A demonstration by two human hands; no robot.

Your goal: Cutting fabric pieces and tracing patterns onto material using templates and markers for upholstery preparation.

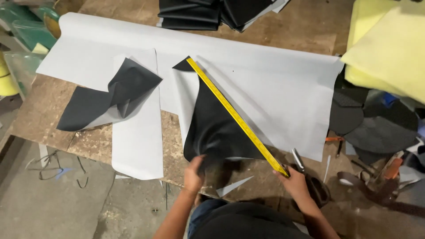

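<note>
At the left of the frame one cut grey sheet (pixel 133 128) lies on the table (pixel 48 106) with its corner folded over to the black underside. At centre, your left hand (pixel 194 173) pinches the near edge of the black flap (pixel 217 128), the turned-over corner of the large grey sheet (pixel 265 84). One yellow ruler (pixel 237 117) lies slantwise along the fold, from upper centre down to lower right, where your right hand (pixel 294 181) presses its near end, fingers closed over it. One pair of scissors (pixel 297 160) rests just beside that hand. I judge one piece cut and the second measured but not yet cut. One small grey offcut (pixel 233 186) lies between your hands
</note>
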